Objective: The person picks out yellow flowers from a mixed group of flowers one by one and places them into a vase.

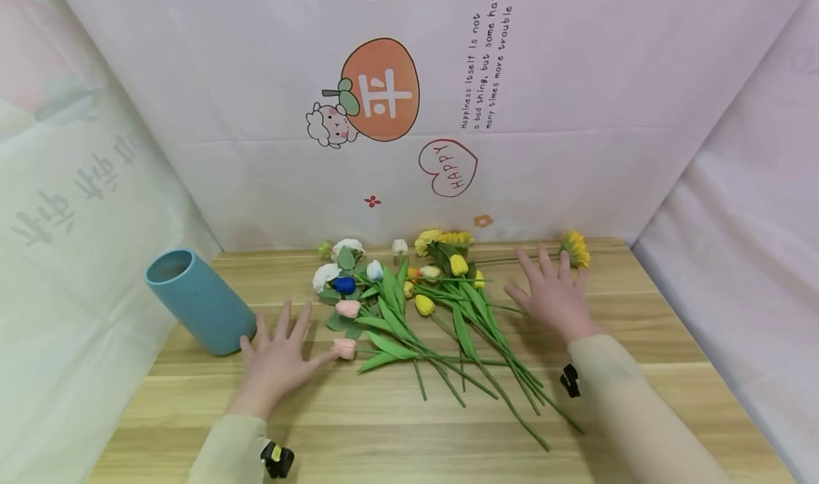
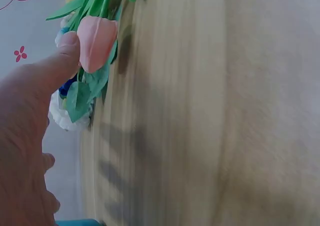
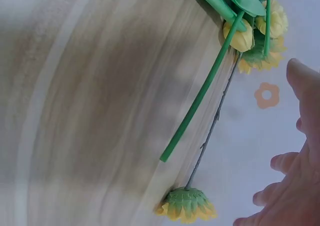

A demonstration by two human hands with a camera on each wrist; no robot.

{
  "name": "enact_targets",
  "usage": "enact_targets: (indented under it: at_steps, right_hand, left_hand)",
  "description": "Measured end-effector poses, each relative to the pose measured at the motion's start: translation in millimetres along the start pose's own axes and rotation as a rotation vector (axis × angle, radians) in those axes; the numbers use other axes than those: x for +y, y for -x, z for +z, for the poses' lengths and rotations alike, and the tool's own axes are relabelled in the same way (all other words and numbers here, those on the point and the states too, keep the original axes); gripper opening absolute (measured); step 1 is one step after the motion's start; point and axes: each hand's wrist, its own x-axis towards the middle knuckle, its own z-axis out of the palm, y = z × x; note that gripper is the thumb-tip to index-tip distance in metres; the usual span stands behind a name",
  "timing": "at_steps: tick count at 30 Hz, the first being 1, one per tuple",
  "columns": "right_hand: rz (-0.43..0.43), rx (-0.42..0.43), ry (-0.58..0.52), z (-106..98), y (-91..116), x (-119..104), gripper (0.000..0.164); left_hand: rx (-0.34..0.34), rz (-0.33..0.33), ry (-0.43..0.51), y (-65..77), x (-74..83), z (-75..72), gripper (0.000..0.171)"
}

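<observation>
My left hand (image 1: 276,362) has its fingers spread between a blue vase (image 1: 203,303) and the flowers, with nothing in its grasp. Its thumb tip lies right at a pink tulip (image 2: 96,44), the nearer of two pink ones. My right hand (image 1: 555,296), also spread and holding nothing, hovers close over the right end of the flower pile. Just past its fingers, a sunflower (image 1: 576,249) lies with its thin stem (image 3: 214,123) pointing left. Yellow tulips (image 1: 425,305), a dark blue tulip (image 1: 344,285) and white blooms (image 1: 327,276) lie between the hands, their green stems fanned toward the front right.
The wooden table (image 1: 384,441) meets a white printed cloth (image 1: 550,150) hanging at the back, with more cloth at both sides. The vase stands upright near the table's left edge, its mouth uncovered. Each wrist bears a small black device (image 1: 278,460).
</observation>
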Motion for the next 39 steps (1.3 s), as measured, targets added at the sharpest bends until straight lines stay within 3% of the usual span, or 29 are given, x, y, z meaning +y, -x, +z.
enact_targets:
  at_steps: [8, 15, 30, 39]
  right_hand:
    - [-0.038, -0.020, -0.027, -2.8, -10.0, 3.1, 0.082]
    - [-0.037, -0.106, -0.049, 1.5, -18.4, 11.2, 0.090]
    - [0.035, -0.252, -0.104, 14.3, -27.5, 29.3, 0.099]
    - [0.063, -0.274, -0.118, 24.0, -30.9, 44.2, 0.099]
  left_hand:
    - [-0.087, -0.033, -0.022, 17.3, -9.4, 3.6, 0.113]
    - [-0.180, -0.072, -0.031, 25.9, -16.1, 12.5, 0.114]
    - [-0.216, -0.083, -0.015, 23.8, -12.4, 9.3, 0.114]
    - [-0.235, -0.084, 0.002, 23.8, -13.8, 9.1, 0.113]
